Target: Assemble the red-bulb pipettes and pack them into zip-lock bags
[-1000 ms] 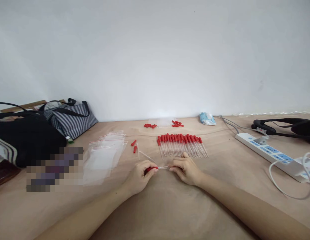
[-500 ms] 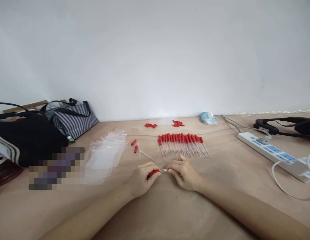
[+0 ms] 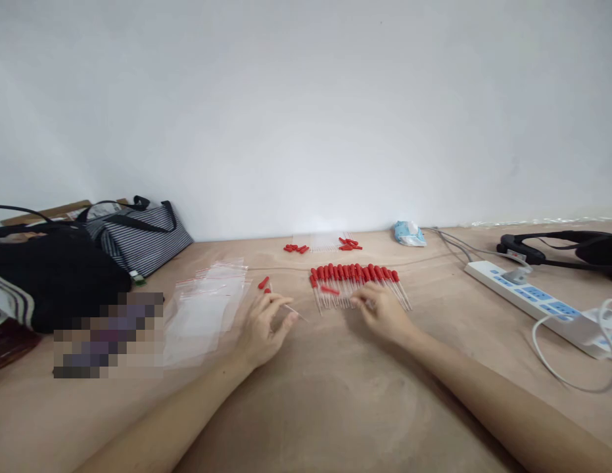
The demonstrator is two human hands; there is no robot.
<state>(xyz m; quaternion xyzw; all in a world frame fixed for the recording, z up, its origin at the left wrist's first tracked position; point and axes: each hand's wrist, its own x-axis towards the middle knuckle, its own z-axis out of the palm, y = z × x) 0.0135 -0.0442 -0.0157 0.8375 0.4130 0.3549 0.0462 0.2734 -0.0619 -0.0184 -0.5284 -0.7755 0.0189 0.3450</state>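
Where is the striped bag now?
In the head view, the striped bag is on the left side, against the wall, beside the black bag.

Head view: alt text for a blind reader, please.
Right hand holds a blurred, red-bulbed dropper at a row of similar droppers; left hand, fingers spread, hovers by loose red bulbs and a thin tube. Plastic bags lie further left.

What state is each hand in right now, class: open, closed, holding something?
Left hand: open, fingers parted by a thin tube; whether they touch it cannot be told.
Right hand: closed, holding a blurred red-bulbed dropper.
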